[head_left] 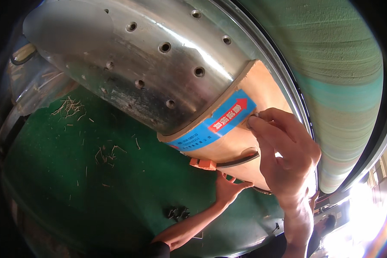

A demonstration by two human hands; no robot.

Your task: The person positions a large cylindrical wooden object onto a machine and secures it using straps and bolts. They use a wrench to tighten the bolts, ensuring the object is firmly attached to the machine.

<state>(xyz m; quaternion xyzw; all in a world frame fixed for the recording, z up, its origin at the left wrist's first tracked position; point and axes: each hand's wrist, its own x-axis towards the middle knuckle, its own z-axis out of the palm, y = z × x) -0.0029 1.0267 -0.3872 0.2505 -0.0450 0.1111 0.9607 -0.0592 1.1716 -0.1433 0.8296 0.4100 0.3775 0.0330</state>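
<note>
A curved tan board (271,90) lies against a shiny metal cylinder (180,60) full of round holes. Across the board runs a blue label (234,112) with a red arrow. My right hand (288,150) is over the board beside the label, thumb and fingertips pinched on something small that I cannot make out. Lower down, my left hand (228,189) touches the board's lower edge, thumb stretched out and apart from the fingers, whose tips are partly hidden. Just above it are an orange-red block (203,164) and a dark, toothed curved strip (238,161) set in the board.
A large green roller (337,81) bends along the right. Below the cylinder, a dark green surface (129,189) carries thin scraps (69,106) and several small black pieces (178,213). Part of another person (324,225) shows at the lower right.
</note>
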